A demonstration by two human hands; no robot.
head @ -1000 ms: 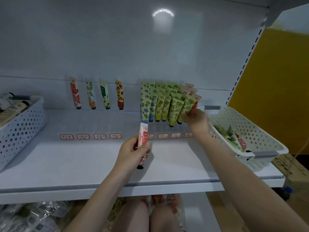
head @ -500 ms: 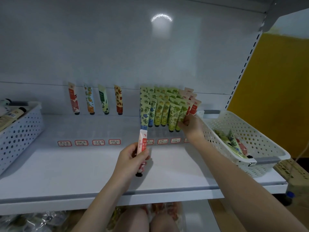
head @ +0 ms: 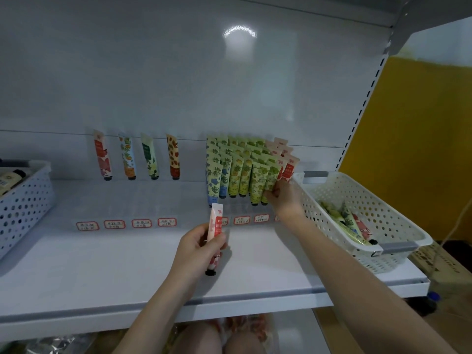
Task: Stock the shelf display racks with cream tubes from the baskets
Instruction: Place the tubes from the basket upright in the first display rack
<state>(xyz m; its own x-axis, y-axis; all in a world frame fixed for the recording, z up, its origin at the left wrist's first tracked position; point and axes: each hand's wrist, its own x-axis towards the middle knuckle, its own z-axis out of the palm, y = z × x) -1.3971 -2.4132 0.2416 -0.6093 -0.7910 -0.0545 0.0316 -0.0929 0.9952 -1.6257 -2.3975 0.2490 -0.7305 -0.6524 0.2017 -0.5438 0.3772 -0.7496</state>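
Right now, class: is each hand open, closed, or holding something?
Left hand: holds a pink cream tube upright, cap down.
Right hand: pinches the lower end of a racked green cream tube.

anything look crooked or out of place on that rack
Nothing spilled or damaged. The front green tube the right hand holds leans askew from its row, and the pink tubes beside it tilt right too. Left hand holds a loose pink tube.

No writing is legible: the pink tube (head: 216, 222) gripped in the left hand (head: 196, 249) bears blurred red characters, and the red-bordered shelf labels (head: 141, 223) beyond that grip carry unreadable handwriting
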